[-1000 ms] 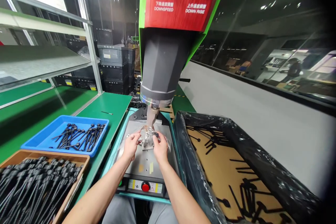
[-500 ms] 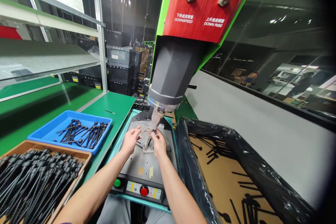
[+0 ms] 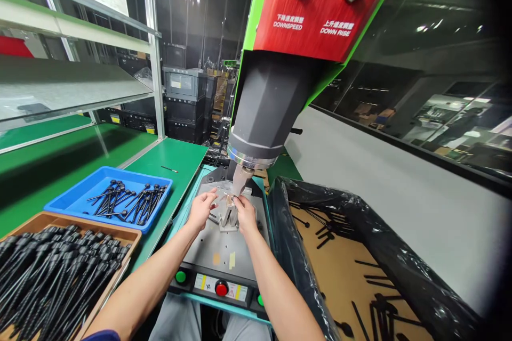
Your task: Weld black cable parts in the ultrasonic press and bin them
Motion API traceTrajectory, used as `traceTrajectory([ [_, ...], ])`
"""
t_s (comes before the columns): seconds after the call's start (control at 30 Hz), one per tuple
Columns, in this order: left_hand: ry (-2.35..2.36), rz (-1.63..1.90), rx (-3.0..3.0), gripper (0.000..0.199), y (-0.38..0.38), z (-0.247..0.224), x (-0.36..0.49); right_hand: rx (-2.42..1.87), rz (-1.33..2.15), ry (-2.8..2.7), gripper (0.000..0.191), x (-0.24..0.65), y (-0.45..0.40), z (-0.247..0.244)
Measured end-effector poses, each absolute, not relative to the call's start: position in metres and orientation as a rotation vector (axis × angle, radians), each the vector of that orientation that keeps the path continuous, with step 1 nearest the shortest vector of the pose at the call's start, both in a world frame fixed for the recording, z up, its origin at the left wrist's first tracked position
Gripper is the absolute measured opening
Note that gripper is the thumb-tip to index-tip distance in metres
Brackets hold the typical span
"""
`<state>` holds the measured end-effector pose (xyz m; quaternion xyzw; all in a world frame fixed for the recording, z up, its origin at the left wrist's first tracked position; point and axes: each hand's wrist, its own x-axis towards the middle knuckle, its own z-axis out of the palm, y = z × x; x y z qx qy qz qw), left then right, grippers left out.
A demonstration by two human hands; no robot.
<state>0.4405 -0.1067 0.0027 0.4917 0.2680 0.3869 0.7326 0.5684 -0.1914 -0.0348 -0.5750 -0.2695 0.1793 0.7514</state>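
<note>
Taking the metal fixture [image 3: 229,218] as the middle of the dial, the person seems to be fitting or adjusting something small at its top, beneath the press head [image 3: 264,106] that is looming toward 1 o'clock. The left hand [image 3: 202,210] is hovering toward 10 o'clock with thumb and fingers parted, apparently gripping nothing; the right hand [image 3: 245,214] is lying toward 2 o'clock with its fingertips close together by the fixture's top, and whether they are pinching a part I cannot tell. The next move is probably calling for careful seating, with fingers kept clear of the pale horn [image 3: 242,178], whose tip is ending near the right fingertips. The fixture is standing on the grey base plate [image 3: 204,248], looking silvery and blocky, with upright faces, a glossy, clear-looking upper part and a small brownish patch; finer detail is getting lost in glare. Black stemmed parts are lying in the blue tray [image 3: 78,202] between 9 and 10 o'clock, in the brown tray [image 3: 116,230] toward 8, and in the lined box [image 3: 298,264] toward 4. A red button [image 3: 221,288] is facing the person at 6 o'clock.
</note>
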Motion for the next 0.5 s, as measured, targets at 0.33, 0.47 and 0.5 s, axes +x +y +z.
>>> traceTrajectory([
  [0.33,0.605,0.888,1.241,0.021,-0.087,-0.02,0.444,-1.159,0.42,-0.447,0.035,0.585,-0.206,-0.052],
  [0.47,0.587,0.914,1.291,0.018,-0.082,-0.024,0.446,-1.15,0.419,-0.402,0.033,0.591,-0.217,-0.06],
  [0.5,0.587,0.918,1.297,0.017,-0.081,-0.025,0.446,-1.142,0.424,-0.394,0.032,0.59,-0.22,-0.062],
])
